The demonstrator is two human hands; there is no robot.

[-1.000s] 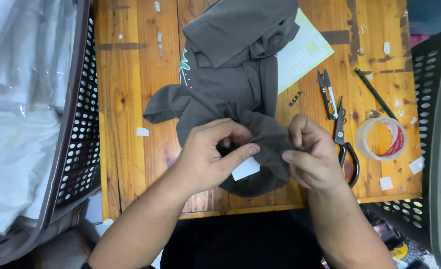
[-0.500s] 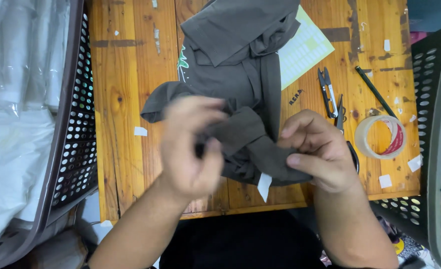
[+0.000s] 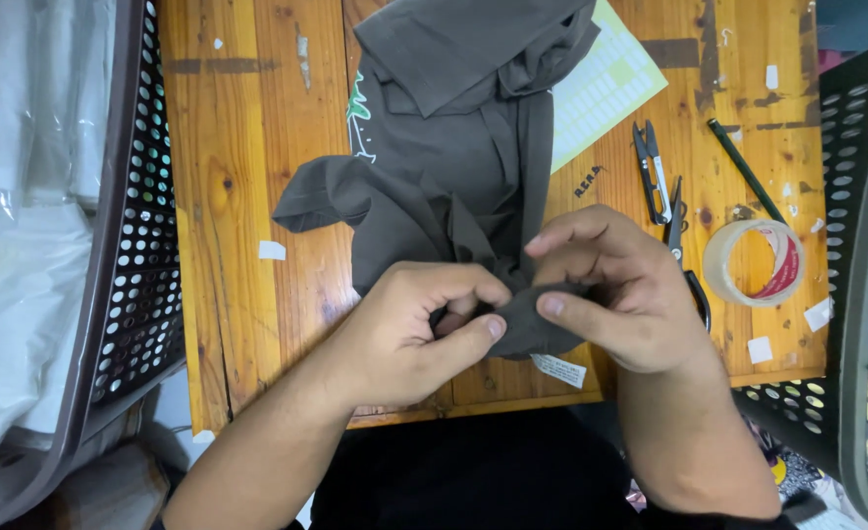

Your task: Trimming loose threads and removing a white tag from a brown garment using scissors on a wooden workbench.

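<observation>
Two hands pinch one soft, dark grey shirt [image 3: 453, 167] at its near edge. The left hand [image 3: 409, 334] has its thumb and fingers squeezed shut on a bunched fold of the cloth. The right hand [image 3: 620, 294] has its thumb and fingers clamped on the same fold, just beside the left. The shirt lies wrinkled on a wooden table [image 3: 247, 147] with orange planks, and one small white tag [image 3: 559, 369] hangs from the cloth. One round roll of clear tape [image 3: 754, 261], one small metal snipper [image 3: 652, 169], one thin dark pen [image 3: 743, 169] and one flat sheet of pale stickers [image 3: 605, 83] lie near. Two plastic baskets with holes stand at the sides, one dark [image 3: 130, 226], one green [image 3: 861, 147].
</observation>
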